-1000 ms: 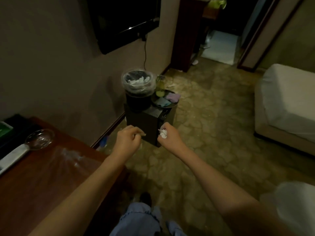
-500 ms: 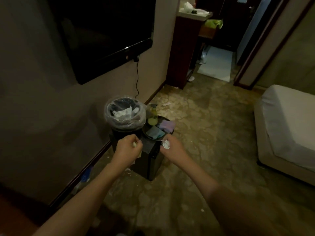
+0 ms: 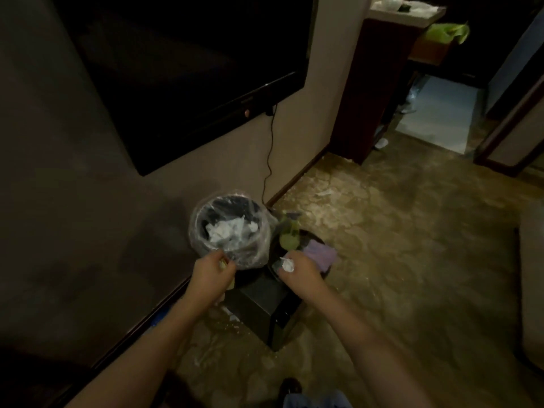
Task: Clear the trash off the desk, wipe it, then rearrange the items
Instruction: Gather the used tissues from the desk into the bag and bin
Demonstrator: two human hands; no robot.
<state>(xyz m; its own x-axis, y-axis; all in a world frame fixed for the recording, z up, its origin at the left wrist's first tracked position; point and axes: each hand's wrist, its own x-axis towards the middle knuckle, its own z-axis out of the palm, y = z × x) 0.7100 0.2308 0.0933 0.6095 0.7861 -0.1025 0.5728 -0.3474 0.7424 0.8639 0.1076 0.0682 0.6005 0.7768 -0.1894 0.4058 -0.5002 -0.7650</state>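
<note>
A crumpled white tissue is pinched in the right hand, just right of the lined bin. A small pale scrap is gripped by the curled left hand at the bin's near rim. White paper lies inside the bin. A round tray with a green bottle sits right of the bin.

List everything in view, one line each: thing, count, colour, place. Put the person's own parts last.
trash bin: one, dark with clear liner, by the wall, white paper inside
black box: one, on the floor under the hands
round tray: one, dark, right of the bin
spray bottle: one, green, on the tray
cloth: one, purple, on the tray
television: one, black, on the wall
cabinet: one, dark brown, far corner
left hand: at the bin's rim, pinching a small scrap
right hand: holding a crumpled white tissue
</note>
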